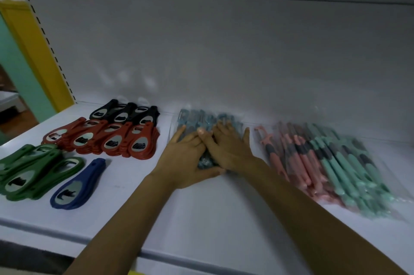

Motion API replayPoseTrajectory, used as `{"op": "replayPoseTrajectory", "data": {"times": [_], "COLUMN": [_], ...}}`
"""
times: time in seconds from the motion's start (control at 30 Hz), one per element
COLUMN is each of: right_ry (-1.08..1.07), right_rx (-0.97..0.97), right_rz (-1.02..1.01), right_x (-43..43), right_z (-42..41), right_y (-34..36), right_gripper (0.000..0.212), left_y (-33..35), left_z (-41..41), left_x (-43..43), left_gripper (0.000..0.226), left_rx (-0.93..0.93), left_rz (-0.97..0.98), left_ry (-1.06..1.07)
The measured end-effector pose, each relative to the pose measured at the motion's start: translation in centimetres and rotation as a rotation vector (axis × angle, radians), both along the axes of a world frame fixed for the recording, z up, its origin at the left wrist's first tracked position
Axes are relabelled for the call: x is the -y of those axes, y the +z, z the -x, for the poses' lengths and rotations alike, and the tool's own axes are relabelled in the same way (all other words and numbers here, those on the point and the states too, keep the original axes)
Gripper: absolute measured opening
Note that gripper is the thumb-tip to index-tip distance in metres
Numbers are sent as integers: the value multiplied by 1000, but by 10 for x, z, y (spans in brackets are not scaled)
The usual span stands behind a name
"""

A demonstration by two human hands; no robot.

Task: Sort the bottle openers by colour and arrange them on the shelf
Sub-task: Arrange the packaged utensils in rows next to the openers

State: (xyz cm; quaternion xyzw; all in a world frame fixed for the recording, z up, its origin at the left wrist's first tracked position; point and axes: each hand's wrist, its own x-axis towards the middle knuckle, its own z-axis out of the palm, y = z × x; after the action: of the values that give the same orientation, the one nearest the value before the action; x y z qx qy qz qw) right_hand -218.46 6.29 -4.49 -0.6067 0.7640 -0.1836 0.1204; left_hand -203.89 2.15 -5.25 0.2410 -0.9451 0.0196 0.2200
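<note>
Openers (113,140): paddle-shaped, metal insets; black, red, green, blue stacks.

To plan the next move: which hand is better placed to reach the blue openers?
Left. The left hand is nearer the blue openers; the right hand lies farther right, beyond it.
</note>
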Motion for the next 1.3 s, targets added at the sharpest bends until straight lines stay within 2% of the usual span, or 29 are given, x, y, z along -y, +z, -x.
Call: {"op": "replayPoseTrajectory", "data": {"times": [0.07,0.1,0.2,0.27,0.37,0.47,0.57,0.63,0.7,0.77,0.83,0.97,1.07,1.2,1.3], "right_ry": [19,25,12,23,24,-17,-290,-476,-556,-544,-525,-605,-652,-596,-592], "right_rx": [33,83,232,214,142,-58,-356,-379,-252,-32,53,75,94,77,121], "right_rz": [-61,-42,273,390,477,515,359,150,-35,-97,-45,49,111,109,126], "right_x": [3,1,-20,-44,-83,-115,-136,-148,-162,-174,-181,-190,-202,-218,-224], "right_z": [-1,1,10,18,37,64,96,123,147,164,175,195,215,234,247], "right_y": [11,16,24,26,32,43,46,42,35,26,21,27,28,24,28], "right_gripper": [91,86,54,40,24,30,40,55,70,74,72,66,58,67,63], "left_y": [8,14,35,47,53,44,30,20,7,-2,-4,-3,1,6,7], "left_z": [0,0,3,13,43,86,131,158,179,194,206,234,254,271,270], "left_x": [-5,-5,-5,-13,-40,-73,-96,-101,-105,-112,-119,-134,-148,-161,-158], "left_gripper": [84,82,74,74,63,54,50,52,55,54,54,48,48,47,47], "left_rx": [35,57,115,63,-124,-345,-485,-358,-146,-66,-77,32,30,104,126], "left_rz": [-34,-58,-47,21,83,-159,-563,-761,-753,-698,-672,-522,-626,-584,-577], "left_ry": [9,4,19,31,-74,-171,-124,-35,36,41,21,-9,51,47,35]}}
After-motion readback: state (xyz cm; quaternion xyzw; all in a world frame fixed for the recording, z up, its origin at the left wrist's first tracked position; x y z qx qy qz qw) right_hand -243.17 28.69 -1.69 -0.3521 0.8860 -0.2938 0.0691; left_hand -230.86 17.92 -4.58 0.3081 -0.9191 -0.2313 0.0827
